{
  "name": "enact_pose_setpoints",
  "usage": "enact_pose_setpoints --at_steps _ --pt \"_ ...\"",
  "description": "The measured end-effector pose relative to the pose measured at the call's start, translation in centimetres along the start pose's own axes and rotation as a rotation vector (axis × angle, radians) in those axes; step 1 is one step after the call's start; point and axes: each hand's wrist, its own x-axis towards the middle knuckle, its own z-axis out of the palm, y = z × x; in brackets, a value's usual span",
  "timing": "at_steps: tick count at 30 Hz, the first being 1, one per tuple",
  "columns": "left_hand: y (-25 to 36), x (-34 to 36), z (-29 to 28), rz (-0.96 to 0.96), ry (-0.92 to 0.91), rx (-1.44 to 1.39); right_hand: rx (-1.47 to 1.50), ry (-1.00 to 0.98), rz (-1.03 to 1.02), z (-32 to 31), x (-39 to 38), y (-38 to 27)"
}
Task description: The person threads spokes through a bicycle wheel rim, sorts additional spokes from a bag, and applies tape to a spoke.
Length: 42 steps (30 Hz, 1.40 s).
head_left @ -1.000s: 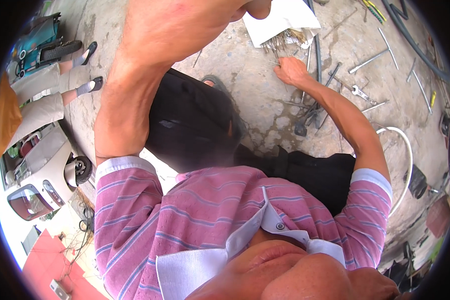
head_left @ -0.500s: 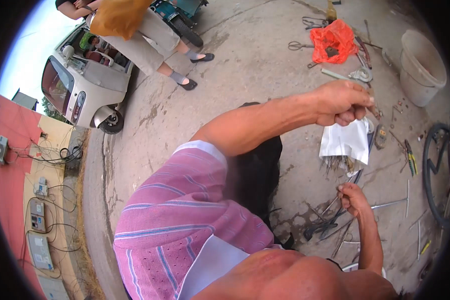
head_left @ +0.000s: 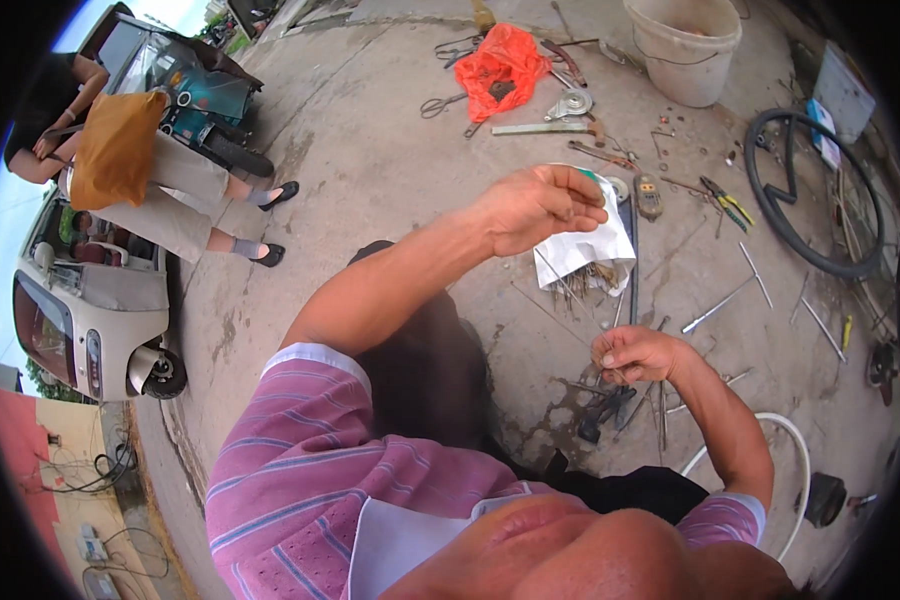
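Observation:
My left hand (head_left: pixel 552 208) is closed in a pinch, in front of the upper part of a white packet (head_left: pixel 610 240); what its fingertips hold, if anything, cannot be made out. Thin metal rods (head_left: pixel 598 272) stick out of the packet's lower end. Below the packet, my right hand (head_left: pixel 638 354) pinches a thin metal rod (head_left: pixel 560 325), which slants away to the upper left. Dark tools (head_left: pixel 602 408) and long rods lie on the concrete beneath that hand.
A red plastic bag (head_left: pixel 495 75), a whitish bucket (head_left: pixel 682 50), a yellow-handled pair of pliers (head_left: pixel 727 203), a T-shaped metal bar (head_left: pixel 720 305) and a black ring (head_left: pixel 760 190) lie around. A person (head_left: pixel 120 150) stands at upper left beside a white vehicle (head_left: pixel 100 290).
The view has turned, so the ground things sit further left. My left hand has gone from the packet's top corner to its left side. A thin rod now shows at my right hand.

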Motion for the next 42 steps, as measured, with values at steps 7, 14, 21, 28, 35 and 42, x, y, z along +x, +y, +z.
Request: enact_pose_setpoints --at_steps 7,14,21,28,35,42 --pt "5.5 -1.0 -3.0 0.312 0.137 0.003 -0.084 -0.005 -0.381 3.4 -4.0 -6.6" --pt "3.8 0.4 -3.0 0.171 0.2 -0.018 0.087 0.229 -0.878 2.1 -4.3 -9.4" --pt "-1.2 -0.5 1.1 -0.11 0.032 0.046 0.071 0.401 -1.159 4.0 -5.4 -12.1" --pt "1.4 -0.5 1.4 0.109 -0.058 -0.075 -0.159 0.644 -1.297 5.3 -7.1 -11.4" --pt "2.2 -1.0 2.1 0.168 -0.066 -0.137 -0.38 0.844 -1.334 7.7 -6.3 -11.6" --pt "0.9 0.2 1.3 0.089 -0.006 -0.035 -0.471 0.961 -1.193 6.7 -5.5 -10.9"
